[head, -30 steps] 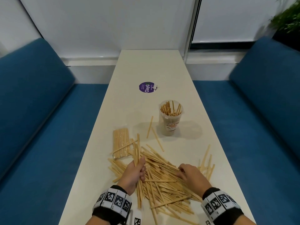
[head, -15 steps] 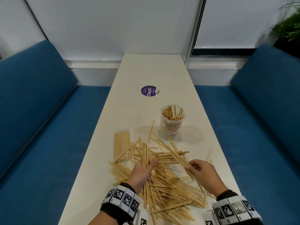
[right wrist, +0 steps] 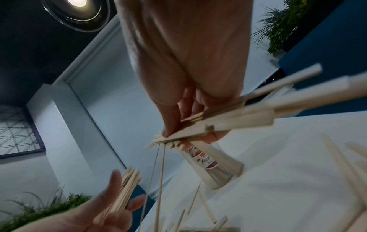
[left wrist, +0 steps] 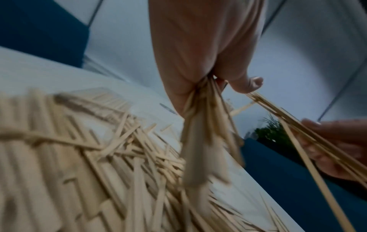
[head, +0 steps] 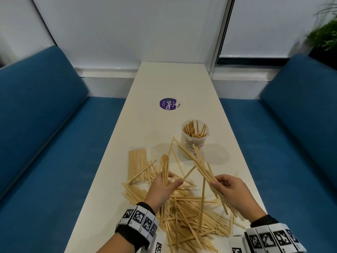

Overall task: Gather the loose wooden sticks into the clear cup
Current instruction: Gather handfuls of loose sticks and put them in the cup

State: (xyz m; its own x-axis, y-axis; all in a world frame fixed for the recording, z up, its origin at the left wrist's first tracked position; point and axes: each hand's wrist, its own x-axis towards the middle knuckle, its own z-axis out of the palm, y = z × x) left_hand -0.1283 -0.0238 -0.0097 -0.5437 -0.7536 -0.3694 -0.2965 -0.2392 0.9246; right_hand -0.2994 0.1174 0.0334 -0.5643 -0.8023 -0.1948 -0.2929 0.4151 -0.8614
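Observation:
A clear cup with several wooden sticks standing in it sits on the white table, right of centre. A big loose pile of sticks lies near the front edge. My left hand holds an upright bundle of sticks above the pile. My right hand grips a slanted bundle of sticks whose far ends point toward the cup.
A flat clear packet of sticks lies left of the pile. A purple round sticker is on the table beyond the cup. Blue benches run along both long sides. A plant stands at the back right.
Both hands have lifted off the pile. The right hand raised a slanted bundle toward the cup, dragging loose sticks. The left hand raised its bundle a little.

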